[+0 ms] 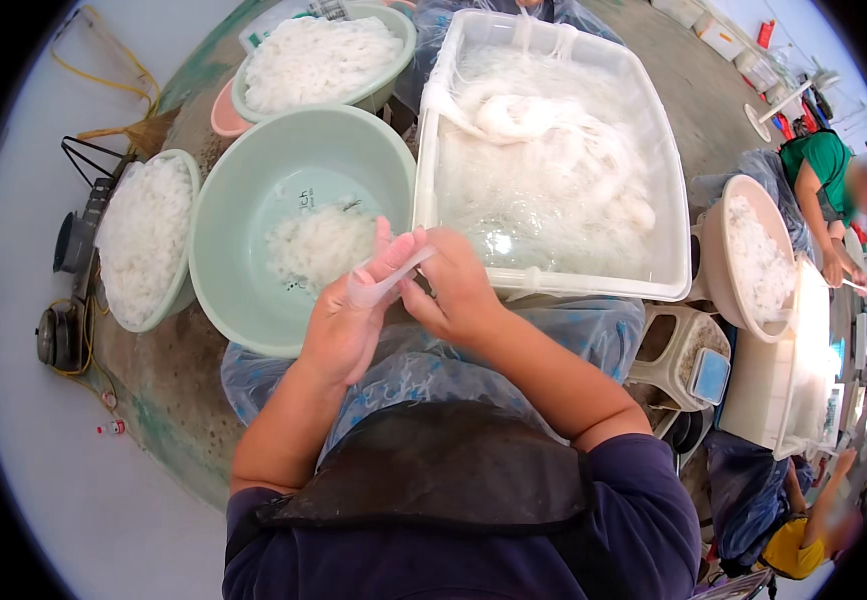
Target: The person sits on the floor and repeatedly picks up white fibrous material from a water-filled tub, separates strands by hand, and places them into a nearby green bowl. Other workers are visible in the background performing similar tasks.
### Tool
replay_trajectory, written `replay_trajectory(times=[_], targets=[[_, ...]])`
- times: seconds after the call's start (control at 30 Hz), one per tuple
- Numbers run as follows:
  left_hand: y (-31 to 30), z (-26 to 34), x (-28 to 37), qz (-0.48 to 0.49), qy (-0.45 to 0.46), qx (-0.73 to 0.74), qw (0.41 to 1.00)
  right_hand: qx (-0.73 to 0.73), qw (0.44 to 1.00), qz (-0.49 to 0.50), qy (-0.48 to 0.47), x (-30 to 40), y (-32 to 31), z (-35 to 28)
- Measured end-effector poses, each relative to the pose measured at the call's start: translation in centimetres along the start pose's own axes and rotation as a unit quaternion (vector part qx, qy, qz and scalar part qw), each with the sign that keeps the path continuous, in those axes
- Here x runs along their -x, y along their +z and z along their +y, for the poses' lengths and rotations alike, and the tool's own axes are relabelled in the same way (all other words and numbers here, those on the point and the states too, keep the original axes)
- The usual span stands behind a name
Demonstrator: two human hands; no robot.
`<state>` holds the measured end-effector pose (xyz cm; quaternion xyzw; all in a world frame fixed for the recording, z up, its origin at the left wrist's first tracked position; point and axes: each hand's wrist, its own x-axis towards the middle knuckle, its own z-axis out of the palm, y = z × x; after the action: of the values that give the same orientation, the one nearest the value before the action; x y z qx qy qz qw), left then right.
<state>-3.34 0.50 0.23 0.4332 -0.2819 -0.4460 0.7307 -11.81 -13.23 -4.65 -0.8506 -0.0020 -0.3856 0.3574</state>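
A thin bundle of wet white noodle-like strands (382,289) wraps round the fingers of my left hand (343,330). My right hand (452,285) grips the bundle's other end between thumb and fingers, close beside the left. Both hands are above the near right rim of a large pale green basin (235,225), where a heap of small white strand pieces (313,244) lies on the bottom. To the right is a white rectangular tub (557,281) holding water and a mass of long white strands (553,150); some hang over its far edge.
Green basins heaped with white pieces stand at the far left (325,60) and left (145,244). A plastic stool (677,360) and a pink basin (730,225) are at right. Two people (816,165) (793,547) work there; another person is partly visible beyond the tub.
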Motion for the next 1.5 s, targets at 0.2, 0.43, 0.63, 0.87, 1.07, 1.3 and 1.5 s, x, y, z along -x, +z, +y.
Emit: replay_trajectory(times=[0.2,0.43,0.63,0.87,1.07,1.3,1.5], targets=[[-1.9,1.0,-2.1,-0.081,0.204,-0.317,0.923,-0.074,0.996,0.05,0.029,-1.7,-1.0,-1.6],[-0.7,0.0,-2.3,0.02,0.12,-0.099,0.988,-0.391,0.875,-0.121,0.261,-1.5,0.7,-1.5],[-3.6,1.4,-1.8,-0.06,0.18,-0.388,0.902,-0.261,0.91,-0.263,0.186,-1.9,-4.1,0.1],[-1.2,1.4,-2.1,-0.08,0.286,-0.681,0.669,-0.095,0.948,-0.243,0.182,-0.9,-4.5,-1.0],[0.2,2.1,-0.3,0.032,0.018,0.028,0.999,-0.2,0.921,-0.143,0.301,-0.1,-5.4,-0.7],[1.6,2.1,-0.9,0.151,-0.101,0.047,0.982,-0.173,0.928,-0.289,0.158,2.7,-2.4,-1.7],[-4.3,2.2,-0.7,0.012,-0.213,-0.192,0.958,-0.048,0.978,-0.073,0.19,0.7,-5.9,0.5]])
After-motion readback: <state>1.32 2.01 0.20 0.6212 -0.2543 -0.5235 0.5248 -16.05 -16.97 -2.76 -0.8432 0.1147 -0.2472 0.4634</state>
